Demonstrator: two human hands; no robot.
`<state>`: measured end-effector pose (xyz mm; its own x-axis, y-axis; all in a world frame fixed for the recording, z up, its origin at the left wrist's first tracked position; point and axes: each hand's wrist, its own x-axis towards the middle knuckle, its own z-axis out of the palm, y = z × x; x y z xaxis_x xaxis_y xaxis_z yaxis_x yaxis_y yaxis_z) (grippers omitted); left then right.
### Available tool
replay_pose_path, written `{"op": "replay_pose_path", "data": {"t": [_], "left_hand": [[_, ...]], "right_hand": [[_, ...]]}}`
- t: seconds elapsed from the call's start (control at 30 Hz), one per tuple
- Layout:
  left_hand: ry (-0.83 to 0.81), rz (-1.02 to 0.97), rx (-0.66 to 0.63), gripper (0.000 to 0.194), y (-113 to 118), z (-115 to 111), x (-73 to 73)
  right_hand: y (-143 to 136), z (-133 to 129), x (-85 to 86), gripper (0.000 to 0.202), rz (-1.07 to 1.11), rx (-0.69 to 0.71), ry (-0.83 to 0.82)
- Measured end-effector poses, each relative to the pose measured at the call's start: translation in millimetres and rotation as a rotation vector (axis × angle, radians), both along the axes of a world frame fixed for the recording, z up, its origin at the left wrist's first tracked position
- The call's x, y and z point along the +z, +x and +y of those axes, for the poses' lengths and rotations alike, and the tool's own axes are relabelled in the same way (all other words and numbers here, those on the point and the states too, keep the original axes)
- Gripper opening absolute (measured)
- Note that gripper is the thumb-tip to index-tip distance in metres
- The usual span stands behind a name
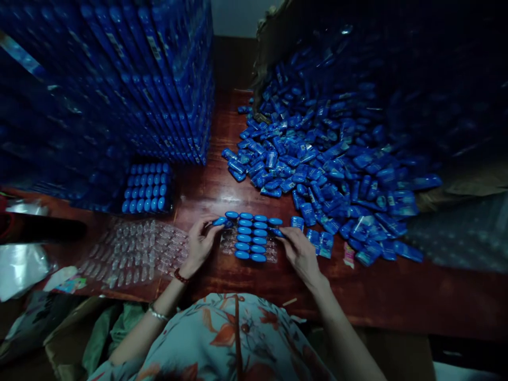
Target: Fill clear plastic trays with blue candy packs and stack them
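Pinching a small blue packet (219, 221) between thumb and fingers, the left hand (200, 243) sits right at the left edge of the clear blister tray (272, 253)! Across from it, the right hand (300, 254) is closed on a second blue packet (274, 232) at the tray's right edge. Between them, two blue columns (245, 238) run down the tray on the bench (357, 288), and a loose packet heap (317, 159) sprawls beyond the right hand.

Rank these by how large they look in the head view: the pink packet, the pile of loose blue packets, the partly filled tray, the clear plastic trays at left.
1. Pile of loose blue packets
2. Clear plastic trays
3. Partly filled tray
4. Pink packet
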<state>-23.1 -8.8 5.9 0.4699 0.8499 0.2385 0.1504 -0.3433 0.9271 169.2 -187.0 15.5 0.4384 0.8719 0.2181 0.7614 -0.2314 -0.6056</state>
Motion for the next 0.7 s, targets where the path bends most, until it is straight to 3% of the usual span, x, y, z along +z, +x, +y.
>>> {"op": "replay_pose_path", "data": {"t": [0.13, 0.27, 0.37, 0.57, 0.7], "left_hand": [[0.103, 0.015, -0.001, 0.014, 7, 0, -12.7], [0.354, 0.086, -0.19, 0.011, 3, 5, -12.1], [0.492, 0.134, -0.282, 0.014, 2, 11, -6.5], [0.507, 0.147, -0.361, 0.026, 3, 26, -10.0], [0.655, 0.265, -0.478, 0.033, 4, 31, -7.2]], "right_hand": [[13, 9, 15.1, 0.028, -0.267, 0.195, -0.241], [17, 19, 35.7, 0.034, -0.433, 0.32, -0.434], [14, 24, 43.5, 0.036, -0.46, 0.339, -0.523], [12, 20, 36.7, 0.035, -0.486, 0.293, -0.479], [12, 17, 27.4, 0.033, -0.534, 0.276, -0.383]]}}
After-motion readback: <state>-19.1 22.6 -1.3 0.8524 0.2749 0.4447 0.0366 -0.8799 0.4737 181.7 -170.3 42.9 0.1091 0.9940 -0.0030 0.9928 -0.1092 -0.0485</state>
